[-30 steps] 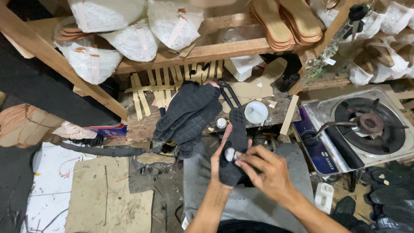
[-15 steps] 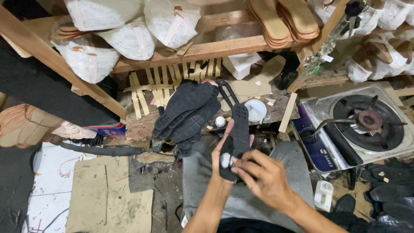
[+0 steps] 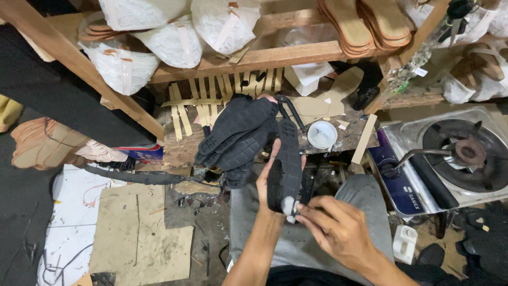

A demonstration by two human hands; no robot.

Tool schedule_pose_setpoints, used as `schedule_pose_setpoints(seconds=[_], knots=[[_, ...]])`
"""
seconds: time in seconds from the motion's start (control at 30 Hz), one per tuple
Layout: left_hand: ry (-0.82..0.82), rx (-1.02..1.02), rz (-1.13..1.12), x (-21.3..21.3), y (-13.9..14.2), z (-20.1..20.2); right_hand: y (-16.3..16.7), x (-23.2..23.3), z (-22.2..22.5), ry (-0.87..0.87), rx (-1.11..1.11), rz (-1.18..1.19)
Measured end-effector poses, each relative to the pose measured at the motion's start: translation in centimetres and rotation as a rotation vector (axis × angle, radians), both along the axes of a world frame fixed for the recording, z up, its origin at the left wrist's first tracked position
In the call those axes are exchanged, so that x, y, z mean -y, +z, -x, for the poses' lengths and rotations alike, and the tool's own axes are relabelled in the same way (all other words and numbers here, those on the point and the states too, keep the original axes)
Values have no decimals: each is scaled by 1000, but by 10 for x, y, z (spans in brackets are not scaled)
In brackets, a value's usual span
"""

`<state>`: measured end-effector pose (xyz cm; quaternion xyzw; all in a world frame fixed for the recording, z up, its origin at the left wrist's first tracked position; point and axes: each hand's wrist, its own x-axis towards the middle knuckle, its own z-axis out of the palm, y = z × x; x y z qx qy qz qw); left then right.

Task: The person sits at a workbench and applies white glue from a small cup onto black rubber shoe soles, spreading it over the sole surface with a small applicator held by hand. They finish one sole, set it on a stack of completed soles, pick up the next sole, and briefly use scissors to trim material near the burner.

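My left hand (image 3: 266, 182) grips a black rubber shoe sole (image 3: 286, 164) and holds it upright in front of me, tread side toward the camera. My right hand (image 3: 336, 228) pinches a small whitish wad (image 3: 289, 204) against the sole's lower end, fingers closed on it. Just beyond, a pile of black soles (image 3: 238, 135) lies on the wooden work board (image 3: 182, 148). A small white cup (image 3: 321, 134) stands on the board to the right of the pile.
A gas stove (image 3: 450, 159) sits at right. A wooden shelf (image 3: 254, 55) above carries white bags and tan soles (image 3: 365, 24). Tan strips (image 3: 190, 106) lie on the board. Cardboard (image 3: 143, 238) covers the floor at left; a small white bottle (image 3: 405, 243) stands near my right knee.
The sole has shifted slightly in my left hand. My right hand has slid down from its middle to its lower end, pressing the whitish wad there.
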<state>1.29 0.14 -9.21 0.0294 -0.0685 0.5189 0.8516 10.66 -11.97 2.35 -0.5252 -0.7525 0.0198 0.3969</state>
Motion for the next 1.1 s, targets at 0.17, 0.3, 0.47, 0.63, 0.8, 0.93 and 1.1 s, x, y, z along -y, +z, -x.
schedule_pose_setpoints(seconds=[0.17, 0.3, 0.47, 0.63, 0.8, 0.93, 1.1], knots=[[2, 44, -61, -6, 5, 1, -8, -3, 0, 25, -39, -70], [-11, 45, 12, -9, 7, 9, -14, -1, -4, -87, -49, -4], [-41, 141, 3, -8, 7, 10, -17, -1, -9, -48, -77, -32], [-72, 56, -16, -6, 13, 10, -19, -5, -11, -214, -76, -7], [-167, 131, 56, 0, 25, 16, -17, -7, -18, -39, -44, -67], [-166, 34, 23, 3, 32, 21, -15, -10, -24, -209, -37, -63], [-217, 74, 69, 2, 33, 24, -13, -13, -29, -20, 21, -91]])
